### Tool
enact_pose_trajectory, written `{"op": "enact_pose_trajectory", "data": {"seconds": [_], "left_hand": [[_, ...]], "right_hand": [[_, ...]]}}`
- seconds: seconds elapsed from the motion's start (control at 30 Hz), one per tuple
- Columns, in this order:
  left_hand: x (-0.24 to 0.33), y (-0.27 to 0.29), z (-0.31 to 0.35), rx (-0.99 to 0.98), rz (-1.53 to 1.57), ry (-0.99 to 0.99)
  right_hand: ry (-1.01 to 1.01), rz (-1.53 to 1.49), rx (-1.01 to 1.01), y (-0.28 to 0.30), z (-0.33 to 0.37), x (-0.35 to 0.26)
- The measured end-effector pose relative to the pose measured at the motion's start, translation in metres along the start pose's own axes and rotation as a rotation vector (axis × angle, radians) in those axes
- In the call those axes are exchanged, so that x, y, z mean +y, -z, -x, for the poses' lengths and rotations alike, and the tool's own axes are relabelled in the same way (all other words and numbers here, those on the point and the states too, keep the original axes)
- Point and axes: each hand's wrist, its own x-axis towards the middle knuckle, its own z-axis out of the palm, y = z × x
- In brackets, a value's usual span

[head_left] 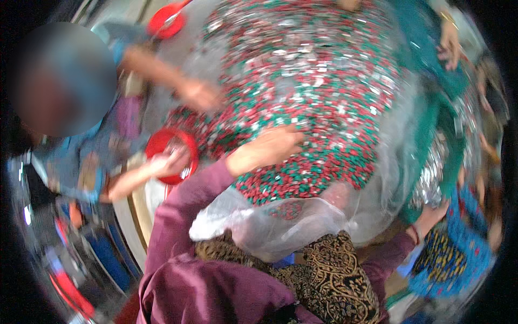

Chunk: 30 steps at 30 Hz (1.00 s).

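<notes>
A wide heap of small red, green and silver pieces point(318, 108), perhaps wrapped sweets, lies on a sheer white mesh sheet point(259, 224). My left hand point(268, 147), in a purple sleeve, hangs over the heap's near left part; motion smears its fingers, so I cannot make out a grip. Far to the right, my right hand point(429, 215) reaches beside a mound of shiny silver pieces point(430, 175) lying against green mesh point(456, 124). Its fingers look spread apart at the mound's near edge. Whether they touch a piece is too blurred to see.
On the left a co-worker's hand point(174, 162) dips into a red bowl point(152, 148); that person's other hand point(200, 96) is over the heap. Another red bowl point(166, 21) is at the far left. Other people's hands point(449, 46) show on the right. A patterned cloth point(340, 275) covers my lap.
</notes>
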Motion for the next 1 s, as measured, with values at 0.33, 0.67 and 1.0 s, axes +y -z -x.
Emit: {"op": "enact_pose_trajectory", "data": {"seconds": [0.33,0.67,1.0], "left_hand": [[-0.108,-0.014,-0.078,0.342,-0.199,0.14],[-0.133,-0.058,-0.136,0.391,-0.682,0.252],[-0.067,0.029,-0.052,0.468,-0.167,0.136]], "right_hand": [[0.775,0.863,0.094,-0.072,-0.016,-0.014],[0.691,0.523,-0.267,-0.125,0.012,-0.049],[-0.143,-0.217,-1.039,-0.224,0.178,-0.084]]}}
